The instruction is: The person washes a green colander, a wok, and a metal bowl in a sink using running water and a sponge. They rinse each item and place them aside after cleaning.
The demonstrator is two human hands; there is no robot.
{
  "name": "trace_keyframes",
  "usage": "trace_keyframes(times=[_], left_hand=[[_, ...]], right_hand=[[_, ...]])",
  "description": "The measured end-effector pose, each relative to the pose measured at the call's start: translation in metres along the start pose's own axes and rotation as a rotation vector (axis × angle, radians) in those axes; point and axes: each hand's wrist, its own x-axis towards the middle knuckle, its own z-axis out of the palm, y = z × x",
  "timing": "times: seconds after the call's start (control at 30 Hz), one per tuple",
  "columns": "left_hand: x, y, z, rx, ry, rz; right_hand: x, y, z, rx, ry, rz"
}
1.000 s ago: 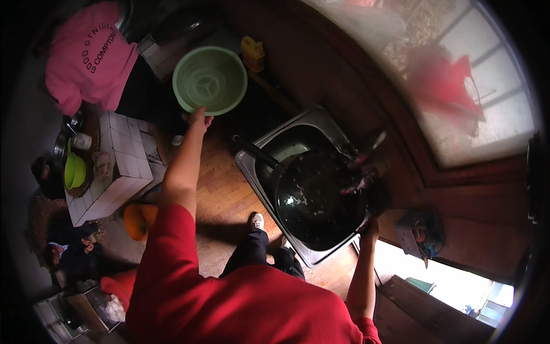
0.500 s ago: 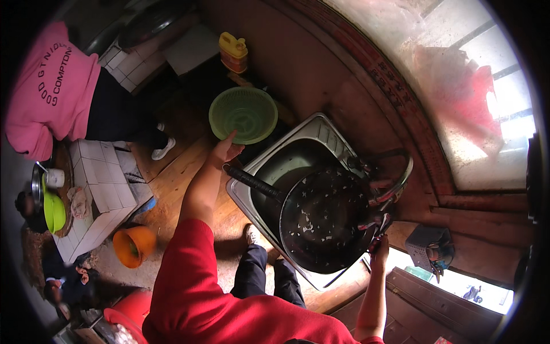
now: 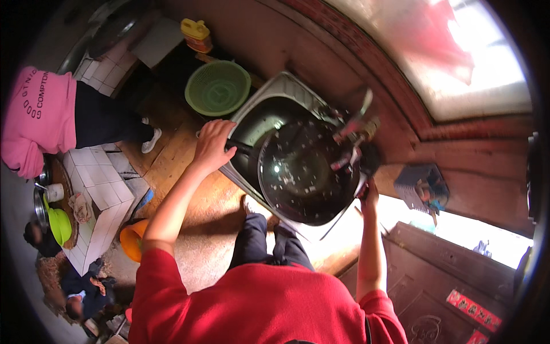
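A large black wok rests tilted over the metal sink, with pale bits and what looks like a shine of liquid inside it. Its long dark handle points left, and my left hand is closed around the end of it, thumb on the near side. At the wok's right rim my right hand grips the edge or a small handle there; its fingers are partly hidden. Just beyond the right rim stands the tap, blurred, with reddish cloth or wrapping about it.
A green plastic colander stands beyond the sink, with a yellow jug behind it. On the right hangs a grey utensil basket. A person in pink bends over a tiled stove; another crouches at lower left, near an orange bucket.
My left hand has gone from reaching open past the handle's end to closing on it. The view has shifted, so sink and wok appear higher and further left.
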Motion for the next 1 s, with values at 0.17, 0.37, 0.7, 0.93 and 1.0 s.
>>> trace_keyframes(times=[0.17, 0.37, 0.7, 0.93, 1.0], left_hand=[[0.0, -0.005, 0.059, 0.374, -0.573, -0.002], [0.007, -0.004, 0.06, 0.36, -0.554, 0.03], [-0.016, 0.016, 0.04, 0.386, -0.523, -0.05], [-0.037, 0.031, 0.019, 0.401, -0.549, -0.147], [-0.046, 0.029, 0.016, 0.39, -0.549, -0.184]], right_hand=[[-0.001, -0.003, 0.001, 0.035, -0.04, 0.014], [-0.003, 0.005, 0.004, 0.127, -0.038, -0.066], [-0.022, -0.012, 0.022, 0.085, -0.061, -0.086], [-0.029, -0.02, 0.02, 0.056, -0.126, -0.049], [-0.027, -0.022, 0.023, 0.052, -0.164, -0.054]])
